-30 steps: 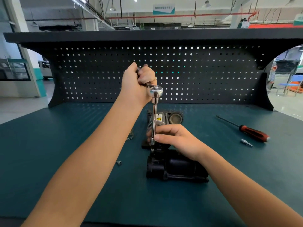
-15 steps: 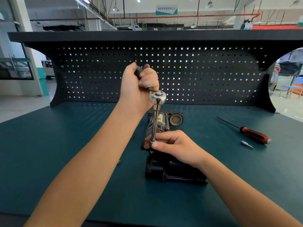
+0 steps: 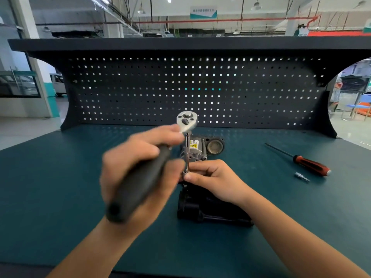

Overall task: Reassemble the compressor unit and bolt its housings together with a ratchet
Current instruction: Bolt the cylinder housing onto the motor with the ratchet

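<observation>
The black compressor housing (image 3: 210, 207) lies on the green bench in the middle. Behind it are a silver motor part with a yellow label (image 3: 195, 147) and a round dark part (image 3: 214, 146). My left hand (image 3: 138, 169) grips the black handle of the ratchet (image 3: 140, 183), which points toward me; its chrome head (image 3: 186, 121) stands above a thin extension bar (image 3: 187, 153) that runs down to the housing. My right hand (image 3: 212, 179) pinches the lower end of the extension just above the housing. The bolt itself is hidden.
A red-handled screwdriver (image 3: 309, 166) and a small silver bit (image 3: 301, 176) lie on the bench (image 3: 60, 177) at the right. A dark pegboard back wall (image 3: 200, 87) with a shelf over it closes the far edge. A workshop hall is beyond.
My left hand has swung the ratchet handle from behind the head round toward me, so the handle now points at the camera. My right hand stays on the extension.
</observation>
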### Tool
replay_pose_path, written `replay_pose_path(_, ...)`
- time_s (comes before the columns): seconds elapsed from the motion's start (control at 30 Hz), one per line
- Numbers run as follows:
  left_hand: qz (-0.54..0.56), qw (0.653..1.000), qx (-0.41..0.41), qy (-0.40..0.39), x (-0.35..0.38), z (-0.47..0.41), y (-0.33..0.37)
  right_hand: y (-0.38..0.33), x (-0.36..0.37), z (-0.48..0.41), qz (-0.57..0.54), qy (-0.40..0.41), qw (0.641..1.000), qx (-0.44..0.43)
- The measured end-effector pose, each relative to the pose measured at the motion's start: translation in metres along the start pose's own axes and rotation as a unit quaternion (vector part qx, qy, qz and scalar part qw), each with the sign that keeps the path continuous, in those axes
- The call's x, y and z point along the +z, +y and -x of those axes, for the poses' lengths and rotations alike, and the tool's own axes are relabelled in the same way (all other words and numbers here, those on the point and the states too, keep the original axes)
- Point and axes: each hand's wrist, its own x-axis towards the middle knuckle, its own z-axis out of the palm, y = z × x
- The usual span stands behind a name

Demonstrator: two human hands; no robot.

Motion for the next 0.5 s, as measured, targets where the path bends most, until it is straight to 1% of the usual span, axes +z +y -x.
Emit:
replay_pose_path(0.03,-0.017,0.999,-0.006,-0.038,-0.002,0.003,0.003,0.000,0.000,0.000,-0.003,0.000,1.000,0.000)
replay_pose_path(0.07,-0.014,0.998,-0.007,-0.054,-0.002,0.005,0.005,0.001,-0.001,0.001,-0.008,0.000,1.000,0.001)
replay_pose_path(0.1,-0.001,0.999,-0.004,-0.048,0.000,0.006,0.007,0.001,-0.002,0.001,-0.012,0.001,1.000,0.004)
replay_pose_path(0.2,0.050,0.998,0.009,0.021,0.005,0.000,0.009,0.001,-0.004,0.001,-0.027,0.005,0.999,0.022)
replay_pose_path(0.23,0.061,0.997,-0.005,0.044,0.005,-0.003,0.006,0.001,-0.004,0.001,-0.030,0.001,0.999,0.027)
replay_pose_path(0.33,0.025,0.988,-0.081,0.129,0.001,-0.011,-0.004,-0.001,-0.003,0.001,-0.042,-0.014,0.998,0.038)
replay_pose_path(0.37,0.071,0.977,-0.123,0.158,0.000,-0.014,-0.008,-0.002,-0.003,0.001,-0.044,-0.014,0.998,0.040)
replay_pose_path(0.43,0.208,0.933,-0.213,0.204,0.002,-0.025,-0.012,-0.004,-0.003,0.001,-0.043,-0.010,0.998,0.044)
replay_pose_path(0.5,0.271,0.888,-0.282,0.243,0.004,-0.036,-0.022,-0.006,-0.004,0.001,-0.042,-0.011,0.998,0.047)
